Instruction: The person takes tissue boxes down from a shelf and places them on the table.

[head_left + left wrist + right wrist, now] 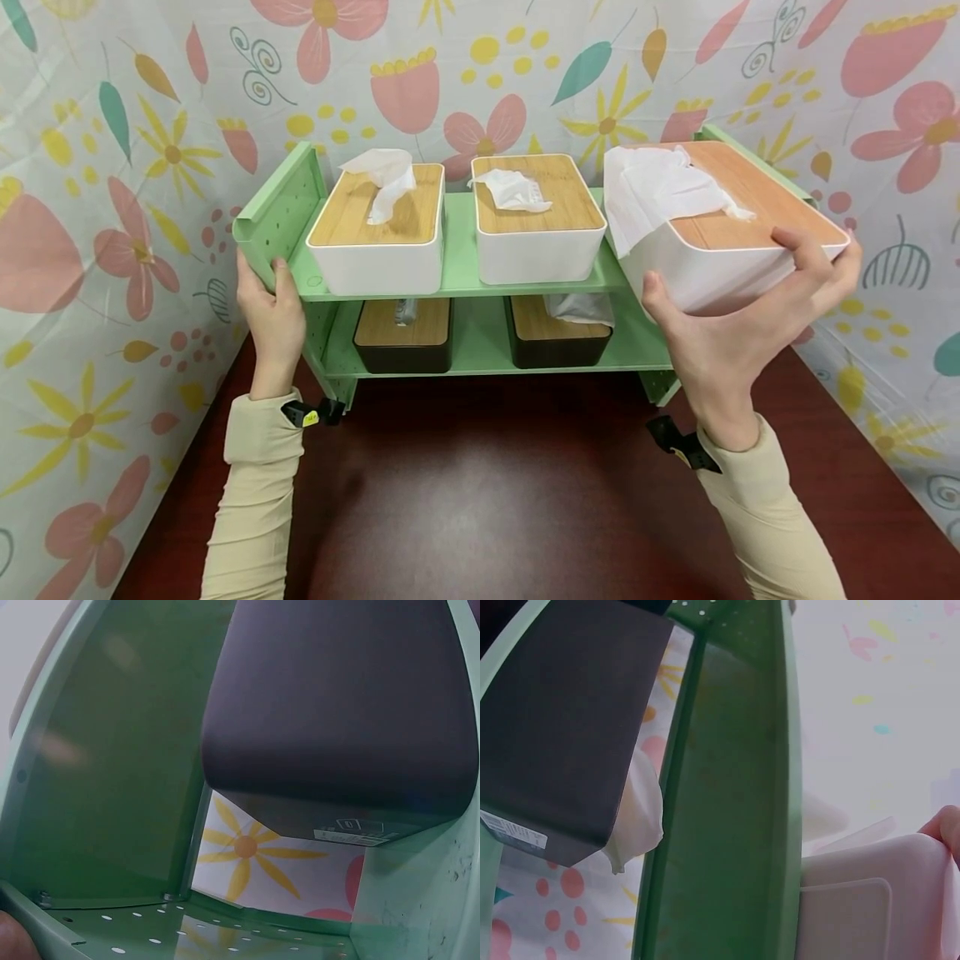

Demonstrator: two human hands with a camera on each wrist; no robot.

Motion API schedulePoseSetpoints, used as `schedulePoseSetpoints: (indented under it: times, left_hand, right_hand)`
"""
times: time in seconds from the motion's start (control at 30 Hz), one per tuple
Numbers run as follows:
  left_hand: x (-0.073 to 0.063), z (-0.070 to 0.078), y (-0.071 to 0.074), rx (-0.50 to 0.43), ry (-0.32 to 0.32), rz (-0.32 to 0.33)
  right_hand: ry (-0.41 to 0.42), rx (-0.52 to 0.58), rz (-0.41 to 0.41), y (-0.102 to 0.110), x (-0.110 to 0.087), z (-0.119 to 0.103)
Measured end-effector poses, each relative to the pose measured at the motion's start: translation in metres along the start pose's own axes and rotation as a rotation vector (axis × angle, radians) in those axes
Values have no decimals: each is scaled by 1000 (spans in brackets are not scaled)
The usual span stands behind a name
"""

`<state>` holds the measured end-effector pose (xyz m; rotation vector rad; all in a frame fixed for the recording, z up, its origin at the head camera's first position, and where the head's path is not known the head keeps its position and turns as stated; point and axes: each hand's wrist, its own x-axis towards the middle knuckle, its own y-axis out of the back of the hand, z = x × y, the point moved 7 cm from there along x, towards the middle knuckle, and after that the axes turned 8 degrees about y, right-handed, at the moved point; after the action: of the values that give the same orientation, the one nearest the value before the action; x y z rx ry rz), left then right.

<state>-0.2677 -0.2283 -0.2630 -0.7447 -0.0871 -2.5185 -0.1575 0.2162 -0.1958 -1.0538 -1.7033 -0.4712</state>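
My left hand point(272, 321) grips the front edge of the left side panel of a green two-tier shelf point(459, 250); a fingertip shows at the corner of the left wrist view. At the shelf's right end, my right hand point(757, 333) holds a white tissue box point(720, 275) with a wooden lid, tilted and with its front raised. White tissue hangs over this box's left side. In the right wrist view, the underside of the white tissue box point(847, 919) shows against the upper board. Fingers beneath it are partly hidden.
On the upper tier stand a left white tissue box point(378, 267) and a middle white tissue box point(536, 254). Below them sit a left black tissue box point(402, 357) and a right black tissue box point(561, 350). Floral curtain point(172, 75) surrounds the dark red table point(480, 500).
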Motion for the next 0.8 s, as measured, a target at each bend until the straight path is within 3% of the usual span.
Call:
schedulePoseSetpoints:
  times: [0.33, 0.8]
  left_hand:
    - [1, -1, 1, 12, 4, 7]
    - [0, 0, 1, 5, 6, -8]
  right_hand:
    - [-9, 29, -2, 1, -1, 1]
    - [39, 47, 15, 6, -2, 3]
